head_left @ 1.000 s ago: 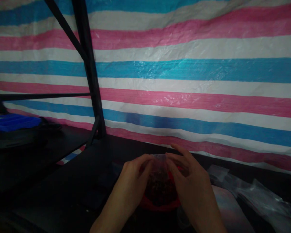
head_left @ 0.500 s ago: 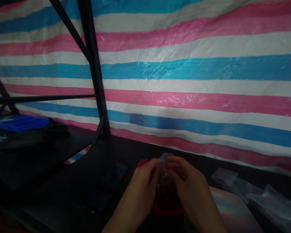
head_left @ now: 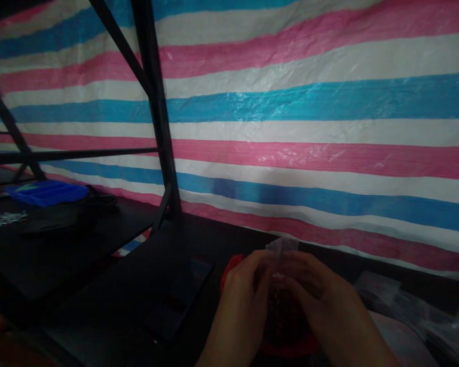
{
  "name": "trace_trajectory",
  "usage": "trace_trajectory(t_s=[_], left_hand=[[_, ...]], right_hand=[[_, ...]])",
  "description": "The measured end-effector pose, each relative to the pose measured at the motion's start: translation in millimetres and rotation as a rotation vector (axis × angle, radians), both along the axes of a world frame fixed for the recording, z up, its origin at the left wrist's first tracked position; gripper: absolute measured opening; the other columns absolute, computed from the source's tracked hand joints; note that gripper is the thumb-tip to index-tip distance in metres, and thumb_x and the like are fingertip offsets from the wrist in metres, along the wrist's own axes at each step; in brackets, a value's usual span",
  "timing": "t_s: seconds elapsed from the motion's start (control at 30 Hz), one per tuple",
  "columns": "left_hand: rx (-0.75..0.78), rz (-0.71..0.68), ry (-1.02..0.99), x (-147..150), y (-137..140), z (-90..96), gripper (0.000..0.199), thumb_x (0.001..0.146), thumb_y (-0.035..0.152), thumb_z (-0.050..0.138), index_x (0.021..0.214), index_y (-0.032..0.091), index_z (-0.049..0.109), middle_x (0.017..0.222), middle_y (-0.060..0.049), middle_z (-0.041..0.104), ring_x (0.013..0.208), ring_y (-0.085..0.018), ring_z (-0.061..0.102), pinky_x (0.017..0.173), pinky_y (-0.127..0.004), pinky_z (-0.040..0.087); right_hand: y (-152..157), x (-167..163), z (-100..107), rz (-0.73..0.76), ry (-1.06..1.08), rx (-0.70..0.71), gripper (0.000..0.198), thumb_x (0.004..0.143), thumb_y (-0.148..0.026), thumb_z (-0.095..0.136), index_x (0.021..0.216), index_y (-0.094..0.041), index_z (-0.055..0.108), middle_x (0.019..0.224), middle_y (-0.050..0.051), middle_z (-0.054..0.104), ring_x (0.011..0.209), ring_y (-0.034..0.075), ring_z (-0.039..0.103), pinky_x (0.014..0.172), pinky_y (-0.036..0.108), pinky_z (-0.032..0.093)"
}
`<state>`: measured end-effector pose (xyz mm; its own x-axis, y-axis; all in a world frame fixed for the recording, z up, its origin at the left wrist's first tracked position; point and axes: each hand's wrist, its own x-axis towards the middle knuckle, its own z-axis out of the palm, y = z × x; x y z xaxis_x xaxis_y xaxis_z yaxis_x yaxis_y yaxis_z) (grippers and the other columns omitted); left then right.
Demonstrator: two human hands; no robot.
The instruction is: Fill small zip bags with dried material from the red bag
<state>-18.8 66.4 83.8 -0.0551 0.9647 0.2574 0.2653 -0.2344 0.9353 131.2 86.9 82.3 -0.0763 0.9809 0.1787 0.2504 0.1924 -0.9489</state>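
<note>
A small clear plastic bag [head_left: 283,247] is pinched between my two hands, its upper part standing up past the fingertips. My left hand [head_left: 248,285] grips it from the left, thumb and fingers pressed together. On the other side my right hand [head_left: 321,285] closes on the same bag. Right below them sits a red bowl [head_left: 231,267], partly covered by my hands and wrists. Small dark pieces [head_left: 285,311] lie in it, too dim to name. Whether the bag holds anything is hidden by my fingers.
A dark phone [head_left: 181,298] lies left of the bowl on the black table [head_left: 137,285]. More clear bags [head_left: 416,306] lie at right, beside a pale flat object [head_left: 401,336]. A blue tray [head_left: 48,192] is at far left, past a black metal post [head_left: 158,112]. Striped sheeting [head_left: 309,153] hangs behind.
The view has shifted, so the table, bowl and hands appear somewhat farther right or lower. Both hands still pinch the bag over the bowl; its raised top looks more spread out.
</note>
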Motion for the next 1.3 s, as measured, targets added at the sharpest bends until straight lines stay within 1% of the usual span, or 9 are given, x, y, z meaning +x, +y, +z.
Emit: trace_trajectory(t_s=[0.1,0.17,0.3,0.5,0.77,0.97,1.1,1.23,1.3], left_hand=[[-0.03,0.028,-0.008,-0.8,1.4,-1.9,0.027,0.1,0.021,0.057,0.116,0.03,0.076,0.118,0.0,0.081,0.107,-0.021,0.076,0.09,-0.03,0.057],[-0.031,0.033,-0.02,-1.1,2.1,-4.1,0.028,0.097,0.017,0.059,0.115,0.03,0.076,0.117,0.001,0.081,0.107,-0.02,0.075,0.093,-0.03,0.056],[-0.024,-0.034,-0.044,-1.1,2.7,-8.8,0.032,0.091,0.013,0.062,0.112,0.032,0.077,0.113,0.002,0.082,0.104,-0.02,0.075,0.095,-0.031,0.056],[-0.066,0.008,0.005,-2.5,3.5,-7.1,0.029,0.091,0.014,0.06,0.108,0.031,0.076,0.099,0.002,0.079,0.096,-0.02,0.073,0.09,-0.031,0.054],[-0.111,-0.007,-0.017,-3.5,2.9,-8.8,0.025,0.095,0.021,0.059,0.111,0.031,0.076,0.091,0.001,0.078,0.09,-0.022,0.073,0.084,-0.035,0.053],[-0.098,-0.002,-0.014,-2.4,2.3,-10.2,0.035,0.091,0.012,0.058,0.115,0.03,0.076,0.118,-0.003,0.079,0.113,-0.024,0.07,0.102,-0.039,0.051],[-0.124,0.008,-0.03,-4.8,2.2,-11.3,0.03,0.09,0.015,0.061,0.11,0.032,0.076,0.108,-0.001,0.078,0.106,-0.025,0.071,0.095,-0.039,0.052],[-0.116,0.013,-0.004,-7.0,1.5,-10.0,0.028,0.094,0.018,0.055,0.109,0.03,0.075,0.103,-0.001,0.078,0.102,-0.025,0.071,0.089,-0.039,0.052],[-0.099,0.008,0.0,-6.1,1.4,-9.8,0.029,0.094,0.016,0.054,0.11,0.029,0.075,0.103,-0.002,0.078,0.102,-0.024,0.071,0.088,-0.037,0.051]], right_hand=[[0.2,-1.0,-1.4,0.03,-0.019,0.009,0.031,0.081,-0.031,0.066,0.109,-0.029,0.079,0.108,0.005,0.084,0.102,0.028,0.08,0.095,0.042,0.062],[-0.6,-0.9,1.1,0.006,-0.038,0.005,0.03,0.081,-0.032,0.066,0.107,-0.029,0.079,0.103,0.005,0.084,0.094,0.028,0.081,0.088,0.04,0.064],[-1.2,2.0,5.1,-0.058,-0.055,-0.01,0.033,0.08,-0.039,0.068,0.11,-0.029,0.079,0.092,0.005,0.083,0.08,0.027,0.08,0.074,0.036,0.065],[5.9,8.1,-5.3,-0.109,-0.105,-0.011,0.038,0.079,-0.042,0.068,0.114,-0.029,0.078,0.087,0.005,0.082,0.072,0.026,0.079,0.063,0.033,0.062],[4.0,7.8,-5.3,-0.074,-0.151,-0.033,0.036,0.084,-0.049,0.067,0.114,-0.033,0.078,0.098,0.006,0.084,0.082,0.03,0.081,0.072,0.036,0.065],[5.3,6.9,-9.8,-0.078,-0.169,0.007,0.041,0.08,-0.044,0.071,0.118,-0.032,0.077,0.111,0.007,0.083,0.092,0.03,0.081,0.08,0.038,0.065],[2.9,6.0,-6.9,-0.079,-0.168,0.032,0.039,0.082,-0.043,0.07,0.119,-0.03,0.077,0.102,0.007,0.084,0.086,0.029,0.081,0.075,0.035,0.065],[-1.9,1.4,1.2,-0.098,-0.157,0.053,0.034,0.085,-0.042,0.07,0.114,-0.026,0.079,0.088,0.006,0.083,0.074,0.026,0.08,0.065,0.03,0.063],[-2.4,0.0,2.8,-0.092,-0.154,0.061,0.034,0.085,-0.041,0.069,0.114,-0.026,0.079,0.088,0.006,0.083,0.074,0.026,0.08,0.063,0.03,0.062]])
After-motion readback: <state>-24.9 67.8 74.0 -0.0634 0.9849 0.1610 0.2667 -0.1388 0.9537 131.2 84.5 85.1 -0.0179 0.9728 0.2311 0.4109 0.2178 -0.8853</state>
